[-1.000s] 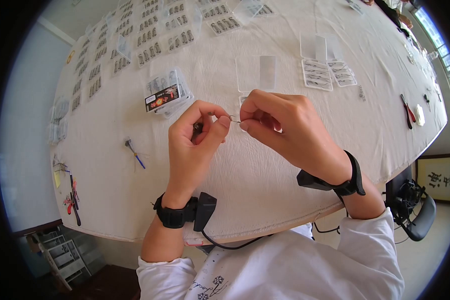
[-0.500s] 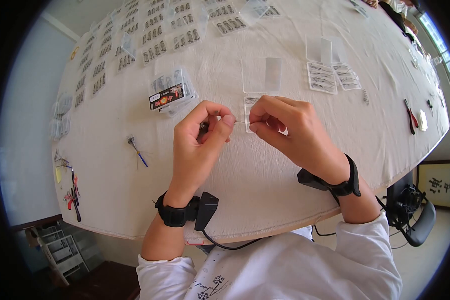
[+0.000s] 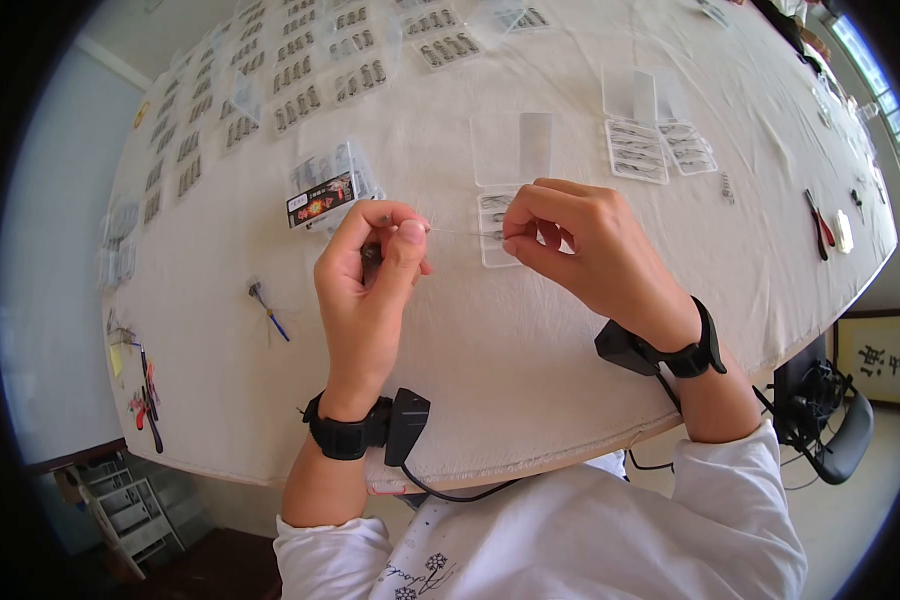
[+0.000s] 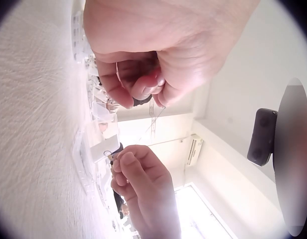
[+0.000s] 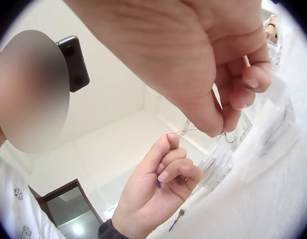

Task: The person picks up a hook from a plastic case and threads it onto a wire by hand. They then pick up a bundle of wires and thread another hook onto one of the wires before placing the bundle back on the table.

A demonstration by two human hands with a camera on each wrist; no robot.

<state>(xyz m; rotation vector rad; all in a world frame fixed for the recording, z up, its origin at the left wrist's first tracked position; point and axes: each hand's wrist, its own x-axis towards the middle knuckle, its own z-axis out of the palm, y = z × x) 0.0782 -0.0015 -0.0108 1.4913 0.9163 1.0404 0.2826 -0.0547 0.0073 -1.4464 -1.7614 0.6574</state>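
My right hand (image 3: pixel 595 245) pinches a small fish hook (image 5: pixel 230 138) between thumb and forefinger, its bend sticking out past the fingertips. From there a thin fishing line (image 3: pixel 460 232) runs taut to my left hand (image 3: pixel 355 285), where thumb and forefinger pinch it. A small dark object (image 3: pixel 371 262) sits in the curl of the left hand's other fingers, mostly hidden. Below and partly behind the right fingertips lies an open clear box (image 3: pixel 489 257) with hooks in its compartments.
Stacked clear boxes with a black-and-red label (image 3: pixel 320 200) stand beyond the left hand. Two open hook boxes (image 3: pixel 636 152) lie at right, pliers (image 3: pixel 820 225) farther right. A blue-handled tool (image 3: pixel 268 310) and more tools (image 3: pixel 148 395) lie left. Many filled boxes (image 3: pixel 295 105) cover the back left.
My left hand has drawn away to the left, and the stretch of line between the hands has lengthened. The right hand has shifted slightly right, uncovering more of the open box.
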